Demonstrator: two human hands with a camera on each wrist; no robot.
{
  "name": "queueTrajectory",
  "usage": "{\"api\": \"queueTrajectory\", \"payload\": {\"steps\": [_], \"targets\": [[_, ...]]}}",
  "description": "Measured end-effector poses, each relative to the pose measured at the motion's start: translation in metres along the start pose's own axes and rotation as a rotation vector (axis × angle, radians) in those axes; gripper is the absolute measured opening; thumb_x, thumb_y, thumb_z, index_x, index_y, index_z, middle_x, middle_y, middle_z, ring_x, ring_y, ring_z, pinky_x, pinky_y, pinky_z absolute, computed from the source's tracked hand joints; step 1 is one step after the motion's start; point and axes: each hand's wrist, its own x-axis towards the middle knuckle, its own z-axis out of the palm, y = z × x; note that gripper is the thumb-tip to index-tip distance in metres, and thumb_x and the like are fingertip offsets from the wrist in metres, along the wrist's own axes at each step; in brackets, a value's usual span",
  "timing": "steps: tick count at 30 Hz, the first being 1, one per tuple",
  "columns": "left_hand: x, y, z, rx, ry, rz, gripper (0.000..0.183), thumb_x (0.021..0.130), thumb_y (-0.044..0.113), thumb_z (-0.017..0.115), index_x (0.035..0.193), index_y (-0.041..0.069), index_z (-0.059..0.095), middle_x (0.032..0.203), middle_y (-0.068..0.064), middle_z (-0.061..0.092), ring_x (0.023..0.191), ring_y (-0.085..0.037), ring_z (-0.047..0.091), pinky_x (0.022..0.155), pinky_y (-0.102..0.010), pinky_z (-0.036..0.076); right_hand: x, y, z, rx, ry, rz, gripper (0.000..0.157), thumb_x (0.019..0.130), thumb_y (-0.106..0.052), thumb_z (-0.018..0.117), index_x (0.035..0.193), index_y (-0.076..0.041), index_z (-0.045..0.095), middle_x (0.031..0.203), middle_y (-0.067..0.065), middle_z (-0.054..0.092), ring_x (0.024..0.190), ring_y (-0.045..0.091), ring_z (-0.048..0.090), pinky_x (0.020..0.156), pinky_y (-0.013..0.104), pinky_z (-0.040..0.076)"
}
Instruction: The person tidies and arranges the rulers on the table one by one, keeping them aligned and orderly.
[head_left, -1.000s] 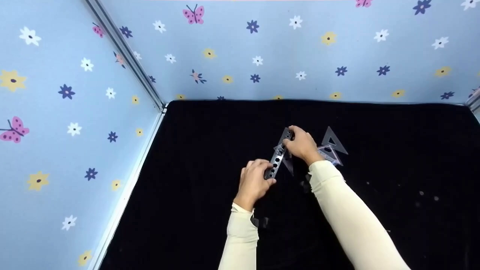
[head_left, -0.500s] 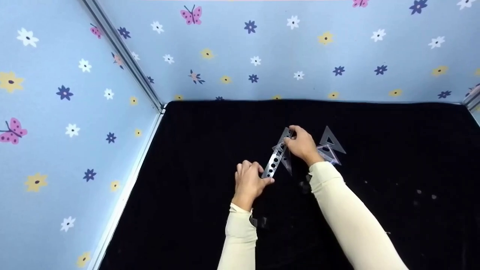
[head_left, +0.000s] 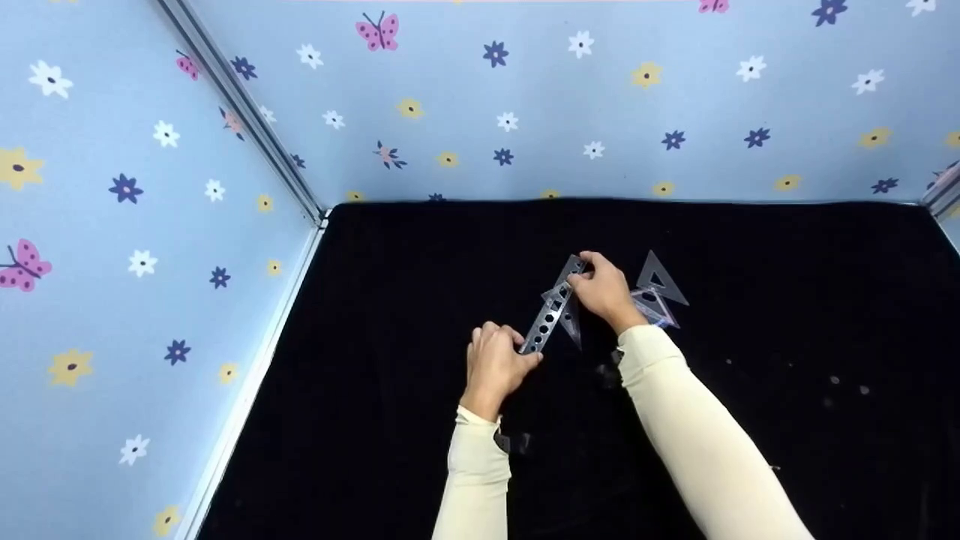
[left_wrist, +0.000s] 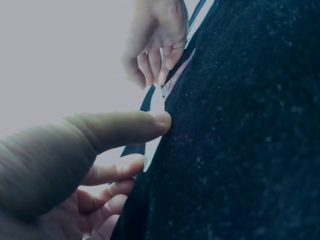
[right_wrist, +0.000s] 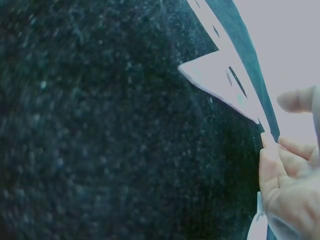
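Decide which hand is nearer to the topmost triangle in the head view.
Right. The right hand is just left of the triangle, at the ruler's far end; the left hand is farther left, at its near end.

Both arms (head_left: 709, 427) stretched forward, left hand (head_left: 493, 366) nearer the body, right hand (head_left: 606, 291) farther out, both pinching.

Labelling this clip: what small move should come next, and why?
Probably ease the clear ruler leftward, off the triangular set square: in the head view the two overlap, and the left hand and right hand hold the ruler near opposite ends, so both could guide it together.
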Motion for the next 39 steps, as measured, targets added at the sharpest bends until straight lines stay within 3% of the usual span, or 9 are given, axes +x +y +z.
{"api": "queueTrajectory", "payload": {"steps": [13,22,27,39], "targets": [[0.002,-0.002,-0.003,-0.042,0.027,-0.010,0.032,0.076,0.038,0.082,0.097,0.015,0.074,0.093,-0.002,0.069,0.090,-0.027,0.065,0.081,-0.041,0.051,-0.002,0.002,-0.001,0.055,0.063,0.046,0.051,0.088,-0.019,0.063,0.137,-0.005,0.059,0.112,0.015,0.071,0.105,0.026,0.064,0.098,0.040,0.045],[0.000,-0.001,-0.003,-0.049,0.055,0.003,0.032,0.077,0.031,0.083,0.102,0.014,0.073,0.091,0.002,0.069,0.088,-0.025,0.065,0.081,-0.041,0.050,-0.002,-0.002,-0.001,0.064,0.114,0.062,0.047,0.088,-0.019,0.062,0.133,-0.005,0.062,0.134,0.013,0.062,0.125,0.029,0.055,0.107,0.040,0.039],[-0.002,0.002,-0.006,-0.043,0.074,0.008,0.034,0.077,0.030,0.083,0.106,0.014,0.075,0.092,0.000,0.069,0.090,-0.026,0.065,0.082,-0.042,0.051,0.000,-0.006,-0.004,0.090,0.124,0.039,0.045,0.090,-0.017,0.062,0.132,-0.004,0.062,0.134,0.013,0.062,0.127,0.028,0.053,0.108,0.039,0.038],[-0.022,0.007,-0.012,-0.006,0.008,0.070,0.033,0.083,0.028,0.080,0.113,0.016,0.075,0.088,0.002,0.064,0.084,-0.023,0.066,0.075,-0.043,0.054,-0.015,-0.007,-0.010,0.204,0.172,0.028,0.036,0.092,-0.010,0.058,0.125,0.000,0.066,0.121,0.014,0.068,0.107,0.025,0.063,0.097,0.036,0.046]]}}
